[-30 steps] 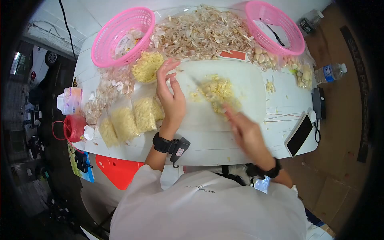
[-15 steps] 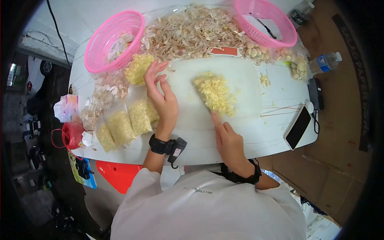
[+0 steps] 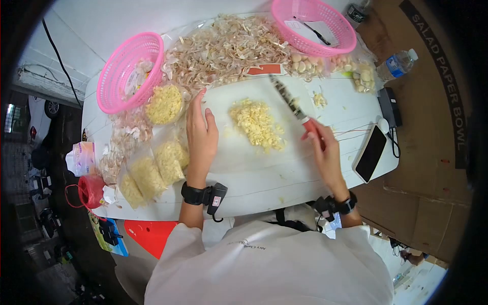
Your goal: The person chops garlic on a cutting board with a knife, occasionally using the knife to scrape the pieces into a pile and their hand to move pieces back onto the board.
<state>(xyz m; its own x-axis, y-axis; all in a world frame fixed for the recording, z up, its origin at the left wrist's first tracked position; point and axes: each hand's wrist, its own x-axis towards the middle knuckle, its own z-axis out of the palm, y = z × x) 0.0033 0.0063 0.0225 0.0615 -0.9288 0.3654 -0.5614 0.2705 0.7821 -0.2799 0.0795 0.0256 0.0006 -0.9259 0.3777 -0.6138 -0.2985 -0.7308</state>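
Note:
My right hand (image 3: 324, 147) is wrapped round the red handle of a knife (image 3: 288, 97), whose blade points up and left over the right side of the white cutting board (image 3: 223, 155). Chopped garlic (image 3: 255, 123) lies heaped on the board, left of the blade and apart from it. My left hand (image 3: 202, 134) is at the board's left edge, holding nothing, with its fingers raised and the thumb apart. Beside it stands a container of chopped garlic (image 3: 164, 104). Below that are filled clear bags (image 3: 147, 176).
Pink baskets stand at the back left (image 3: 108, 76) and back right (image 3: 345, 47). Garlic peels (image 3: 223, 48) spread between them. A bottle (image 3: 397, 65), a phone (image 3: 370, 153) and a black box (image 3: 389, 107) are on the right. Red plastic (image 3: 91, 190) lies at the left edge.
My right hand has moved right and up from the garlic heap, and the knife blade now shows clear of it. My left hand's fingers have come closer together. The camera view has shifted.

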